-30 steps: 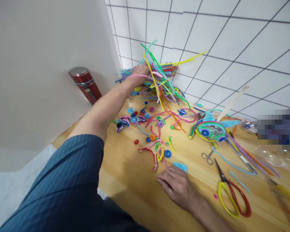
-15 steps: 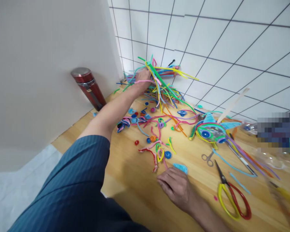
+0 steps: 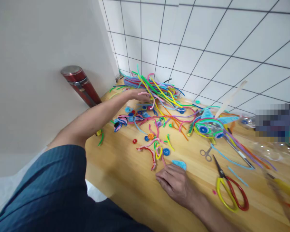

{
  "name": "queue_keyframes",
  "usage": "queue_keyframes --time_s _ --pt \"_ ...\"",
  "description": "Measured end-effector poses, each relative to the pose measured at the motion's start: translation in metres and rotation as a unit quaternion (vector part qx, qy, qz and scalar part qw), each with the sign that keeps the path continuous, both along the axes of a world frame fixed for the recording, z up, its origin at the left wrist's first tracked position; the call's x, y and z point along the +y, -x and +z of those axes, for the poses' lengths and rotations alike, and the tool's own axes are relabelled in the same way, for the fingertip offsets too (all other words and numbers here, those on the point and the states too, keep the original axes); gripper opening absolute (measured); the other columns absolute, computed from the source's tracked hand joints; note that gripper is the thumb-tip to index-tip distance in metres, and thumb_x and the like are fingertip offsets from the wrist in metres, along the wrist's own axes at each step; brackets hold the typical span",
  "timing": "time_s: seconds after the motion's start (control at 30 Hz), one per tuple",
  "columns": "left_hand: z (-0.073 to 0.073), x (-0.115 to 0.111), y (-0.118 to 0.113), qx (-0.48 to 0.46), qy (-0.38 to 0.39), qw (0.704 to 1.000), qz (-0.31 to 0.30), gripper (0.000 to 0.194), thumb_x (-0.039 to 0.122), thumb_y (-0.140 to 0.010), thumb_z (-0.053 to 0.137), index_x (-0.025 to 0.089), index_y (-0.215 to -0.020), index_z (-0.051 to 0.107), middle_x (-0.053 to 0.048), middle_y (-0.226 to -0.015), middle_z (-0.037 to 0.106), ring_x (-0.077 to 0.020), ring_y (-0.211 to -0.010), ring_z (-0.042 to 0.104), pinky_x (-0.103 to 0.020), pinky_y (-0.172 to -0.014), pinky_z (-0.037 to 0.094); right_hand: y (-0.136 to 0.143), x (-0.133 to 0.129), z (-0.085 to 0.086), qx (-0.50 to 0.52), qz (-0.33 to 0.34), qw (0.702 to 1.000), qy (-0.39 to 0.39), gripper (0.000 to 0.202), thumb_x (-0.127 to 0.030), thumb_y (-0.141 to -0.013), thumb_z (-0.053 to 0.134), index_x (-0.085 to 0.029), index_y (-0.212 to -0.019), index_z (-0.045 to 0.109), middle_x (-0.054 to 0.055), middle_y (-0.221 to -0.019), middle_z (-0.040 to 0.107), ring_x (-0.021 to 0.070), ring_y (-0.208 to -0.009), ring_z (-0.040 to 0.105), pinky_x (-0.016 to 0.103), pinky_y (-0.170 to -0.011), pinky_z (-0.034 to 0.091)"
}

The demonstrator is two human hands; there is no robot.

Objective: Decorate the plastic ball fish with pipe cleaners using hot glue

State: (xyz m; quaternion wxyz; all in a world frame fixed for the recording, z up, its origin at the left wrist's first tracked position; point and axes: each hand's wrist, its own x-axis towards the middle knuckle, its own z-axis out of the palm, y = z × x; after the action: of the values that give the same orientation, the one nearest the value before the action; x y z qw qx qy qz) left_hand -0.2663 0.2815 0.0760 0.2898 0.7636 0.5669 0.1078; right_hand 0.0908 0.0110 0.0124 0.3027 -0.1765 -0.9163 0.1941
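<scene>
My left hand [image 3: 142,94] reaches into a heap of colourful pipe cleaners [image 3: 157,84] against the tiled wall. Loose strands cross its fingers, so their grip is hidden. My right hand [image 3: 174,184] rests on the wooden table with its fingers curled together. A short pink pipe cleaner [image 3: 163,161] runs into those fingers. Just beyond lie a light blue piece [image 3: 179,164], a blue coil [image 3: 166,151], a yellow loop [image 3: 159,153] and a red-and-white twisted strip [image 3: 152,158]. An orange coil [image 3: 150,136] is farther back.
At right lie red-and-yellow scissors [image 3: 230,190], small scissors [image 3: 206,154] and a fish-like pipe cleaner figure [image 3: 209,127] with a glue-stick-like rod behind it. A red flask [image 3: 83,87] stands by the left wall. Striped coiled pieces [image 3: 122,121] lie under the left forearm's far side.
My left hand has come down and nearer within the heap, and the raised strands have dropped with it. My right hand stays in place. The view has shifted slightly.
</scene>
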Motion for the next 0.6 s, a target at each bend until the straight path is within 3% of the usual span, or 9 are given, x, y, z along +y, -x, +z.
queue_keyframes --time_s 0.13,0.2,0.3,0.37,0.47,0.6 --pt "0.014 -0.032 0.012 -0.045 0.177 0.982 -0.048 0.042 0.051 -0.091 0.064 0.019 -0.114 0.079 -0.008 -0.104 0.082 -0.0217 -0.085 0.075 -0.029 -0.073 0.057 0.001 0.001 -0.004 0.006 -0.001 1.000 -0.012 0.014 -0.019 -0.108 0.059 -0.019 -0.099 0.069 0.002 -0.076 0.073 0.0164 -0.068 0.064 0.032 -0.069 0.047" --pt "0.013 -0.044 0.006 -0.053 0.142 0.987 -0.051 0.044 0.050 -0.089 0.062 0.018 -0.114 0.079 -0.009 -0.105 0.082 -0.0213 -0.086 0.074 -0.028 -0.074 0.055 0.001 0.001 -0.004 0.005 -0.001 1.000 -0.017 0.014 -0.018 -0.107 0.059 -0.020 -0.098 0.069 0.002 -0.077 0.074 0.0162 -0.068 0.064 0.032 -0.069 0.048" --pt "0.002 -0.053 -0.018 -0.013 -0.026 0.999 -0.016 0.043 0.048 -0.089 0.060 0.017 -0.111 0.080 -0.008 -0.110 0.080 -0.0224 -0.097 0.072 -0.027 -0.083 0.053 0.001 0.000 -0.002 0.011 0.002 1.000 -0.026 0.013 -0.018 -0.107 0.059 -0.020 -0.099 0.069 0.001 -0.077 0.074 0.0156 -0.068 0.064 0.031 -0.069 0.049" --pt "-0.006 -0.055 -0.035 0.020 -0.080 0.997 0.007 0.039 0.043 -0.086 0.063 0.017 -0.109 0.080 -0.006 -0.110 0.078 -0.0221 -0.098 0.070 -0.026 -0.083 0.051 0.001 0.000 -0.001 0.019 0.001 0.999 -0.031 0.013 -0.017 -0.107 0.059 -0.020 -0.099 0.069 0.001 -0.078 0.074 0.0154 -0.068 0.065 0.031 -0.069 0.050" --pt "-0.010 -0.056 -0.046 0.033 -0.051 0.998 -0.015 0.025 0.028 -0.079 0.064 0.014 -0.093 0.079 -0.005 -0.089 0.077 -0.0188 -0.083 0.067 -0.025 -0.074 0.047 0.000 -0.001 -0.002 0.019 -0.002 0.999 -0.039 0.012 -0.017 -0.107 0.060 -0.020 -0.098 0.069 0.001 -0.077 0.074 0.0159 -0.068 0.065 0.031 -0.069 0.051" --pt "0.004 -0.067 -0.028 0.009 0.031 0.997 -0.076 0.022 0.026 -0.073 0.069 0.015 -0.087 0.080 -0.002 -0.085 0.079 -0.0172 -0.080 0.069 -0.022 -0.070 0.048 0.000 -0.002 -0.003 0.019 -0.008 0.999 -0.048 0.012 -0.017 -0.106 0.061 -0.019 -0.097 0.069 0.001 -0.076 0.074 0.0161 -0.068 0.066 0.031 -0.069 0.052"
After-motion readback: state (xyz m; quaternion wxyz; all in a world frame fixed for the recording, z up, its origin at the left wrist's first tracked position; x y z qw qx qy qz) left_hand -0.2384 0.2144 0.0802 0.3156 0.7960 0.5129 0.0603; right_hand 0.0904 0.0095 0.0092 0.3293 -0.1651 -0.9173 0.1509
